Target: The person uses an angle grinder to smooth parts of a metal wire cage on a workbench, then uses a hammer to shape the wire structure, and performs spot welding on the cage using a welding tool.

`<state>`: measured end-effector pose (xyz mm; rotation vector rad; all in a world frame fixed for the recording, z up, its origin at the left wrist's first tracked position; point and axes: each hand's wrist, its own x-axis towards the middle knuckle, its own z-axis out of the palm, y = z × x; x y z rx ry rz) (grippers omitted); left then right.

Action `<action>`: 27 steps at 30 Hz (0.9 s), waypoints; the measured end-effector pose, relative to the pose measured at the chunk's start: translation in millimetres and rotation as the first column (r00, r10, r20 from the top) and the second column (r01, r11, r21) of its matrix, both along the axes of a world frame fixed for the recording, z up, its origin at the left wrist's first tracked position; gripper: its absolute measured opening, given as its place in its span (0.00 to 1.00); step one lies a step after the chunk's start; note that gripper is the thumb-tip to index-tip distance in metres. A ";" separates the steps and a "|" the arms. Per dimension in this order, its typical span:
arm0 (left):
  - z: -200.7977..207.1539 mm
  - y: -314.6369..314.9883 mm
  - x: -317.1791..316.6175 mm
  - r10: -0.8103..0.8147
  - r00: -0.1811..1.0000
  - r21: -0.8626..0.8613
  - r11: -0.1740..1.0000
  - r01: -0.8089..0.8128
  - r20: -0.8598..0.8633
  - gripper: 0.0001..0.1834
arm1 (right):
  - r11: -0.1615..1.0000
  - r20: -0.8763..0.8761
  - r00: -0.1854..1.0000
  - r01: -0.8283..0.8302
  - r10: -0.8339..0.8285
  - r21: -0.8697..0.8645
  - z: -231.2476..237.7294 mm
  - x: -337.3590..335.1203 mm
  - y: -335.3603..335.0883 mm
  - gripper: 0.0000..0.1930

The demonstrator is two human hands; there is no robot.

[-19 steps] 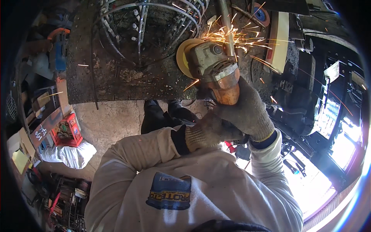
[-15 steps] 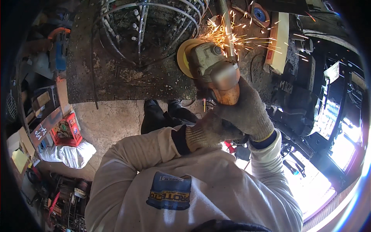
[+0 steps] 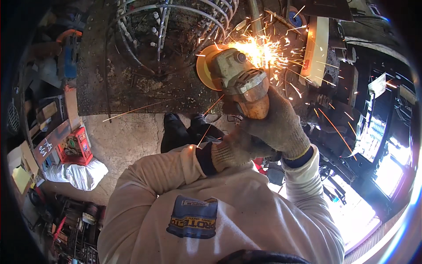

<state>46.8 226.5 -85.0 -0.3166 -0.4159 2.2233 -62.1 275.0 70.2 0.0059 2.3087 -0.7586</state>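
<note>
grip: right gloved hand (image 3: 281,127) wrapped around the angle grinder (image 3: 246,86); left gloved hand (image 3: 233,148) near its rear, grip hidden
workbench (image 3: 132,97): grinder over its near edge, beside the metal rod (image 3: 255,17)
sparks (image 3: 260,52): bright around the rod
kickback: twisting could bind the yellow disc (image 3: 203,70); stray sparks might scorch the left sleeve (image 3: 171,170)

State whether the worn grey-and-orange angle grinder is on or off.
On: bright orange sparks spray out beside the head of the grinder, near the workpiece.
</note>
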 end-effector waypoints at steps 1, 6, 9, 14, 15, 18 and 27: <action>-2.0 3.8 1.0 0.039 0.999 0.011 0.999 -0.039 0.008 0.41 | 1.000 -0.001 1.000 -0.001 0.001 0.000 -0.1 0.5 0.0 0.37; 2.5 -5.8 2.5 0.043 0.993 -0.049 0.998 -0.048 -0.108 0.41 | 0.979 0.084 0.995 -0.075 0.060 0.190 1.7 -3.7 0.8 0.38; -1.7 9.4 4.5 0.179 0.903 -0.326 0.890 -0.317 -0.391 0.32 | 0.997 -0.045 0.998 -0.043 0.046 0.065 -0.6 0.5 1.4 0.39; 2.7 -2.0 -5.2 0.026 0.998 0.047 0.998 -0.029 0.064 0.33 | 0.990 -0.042 0.996 -0.077 0.082 0.115 -0.6 -1.7 -0.2 0.39; 8.6 -9.7 -6.7 0.025 0.998 0.047 0.998 -0.028 0.063 0.33 | 0.986 -0.030 0.996 -0.078 0.083 0.147 -0.2 -1.9 -0.1 0.38; 19.8 -22.3 -6.8 0.099 0.995 -0.053 0.994 -0.100 -0.013 0.34 | 0.998 -0.075 0.995 -0.057 0.059 0.024 -3.5 0.7 3.2 0.37; 7.1 -18.9 -0.2 -0.023 0.746 -0.462 0.797 -0.388 -0.666 0.43 | 0.998 -0.062 0.996 -0.057 0.057 0.001 -1.1 0.3 -0.1 0.35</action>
